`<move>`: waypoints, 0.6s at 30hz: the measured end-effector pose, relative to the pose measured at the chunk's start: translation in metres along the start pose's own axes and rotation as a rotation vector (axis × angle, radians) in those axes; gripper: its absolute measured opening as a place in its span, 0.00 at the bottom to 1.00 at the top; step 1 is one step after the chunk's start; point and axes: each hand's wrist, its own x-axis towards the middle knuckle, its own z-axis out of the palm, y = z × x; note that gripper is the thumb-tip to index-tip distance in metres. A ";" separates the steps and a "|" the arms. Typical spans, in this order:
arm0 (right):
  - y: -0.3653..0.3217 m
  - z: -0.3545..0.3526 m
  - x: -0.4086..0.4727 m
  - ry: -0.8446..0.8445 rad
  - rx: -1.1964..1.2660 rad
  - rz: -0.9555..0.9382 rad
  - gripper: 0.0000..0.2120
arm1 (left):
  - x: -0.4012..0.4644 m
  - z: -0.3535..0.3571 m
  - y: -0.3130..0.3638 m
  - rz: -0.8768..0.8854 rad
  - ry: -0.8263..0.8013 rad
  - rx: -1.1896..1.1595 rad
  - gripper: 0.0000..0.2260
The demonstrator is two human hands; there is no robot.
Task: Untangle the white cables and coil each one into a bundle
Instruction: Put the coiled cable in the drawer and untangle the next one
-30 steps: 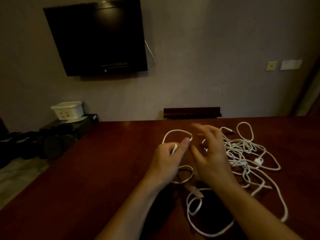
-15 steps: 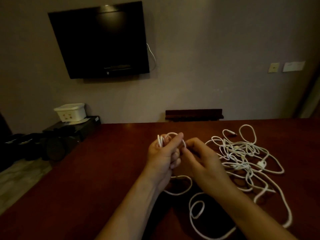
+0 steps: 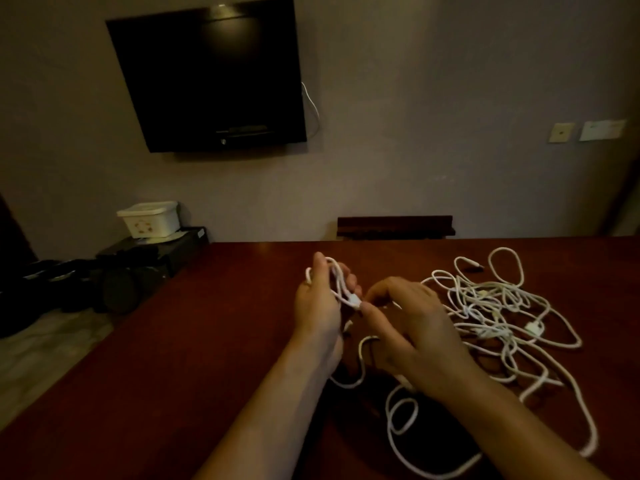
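The left hand (image 3: 317, 306) has its grip clamped on looped white cable (image 3: 337, 282); the right hand (image 3: 408, 323) pinches its plug. The tangle (image 3: 491, 306) beyond the right grip is partly hidden by that arm.

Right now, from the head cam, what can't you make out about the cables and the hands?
- Cable count: the tangle overlaps itself too much to separate strands.
- Cable under the right hand: hidden by the hand and forearm.
- Turns in the coil: the left hand covers part of it.
- Connector types: too small and dim.
- Table near edge: cut off by the frame bottom.
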 end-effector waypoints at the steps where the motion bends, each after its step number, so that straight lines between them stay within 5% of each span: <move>1: 0.003 0.001 -0.001 -0.026 -0.034 -0.006 0.09 | 0.004 -0.002 0.002 -0.036 0.009 -0.080 0.22; 8: 0.019 0.010 -0.004 -0.156 -0.144 -0.072 0.05 | 0.008 -0.015 0.008 -0.126 -0.112 -0.238 0.16; 11: 0.019 0.005 -0.003 -0.094 -0.216 -0.067 0.10 | 0.011 -0.018 0.005 -0.053 -0.133 -0.020 0.09; 15: 0.020 -0.002 -0.003 -0.012 -0.363 -0.057 0.09 | 0.012 -0.021 -0.001 0.105 -0.137 0.532 0.20; 18: 0.023 -0.002 -0.005 0.001 -0.402 0.047 0.12 | 0.007 -0.024 -0.005 0.196 -0.281 0.755 0.17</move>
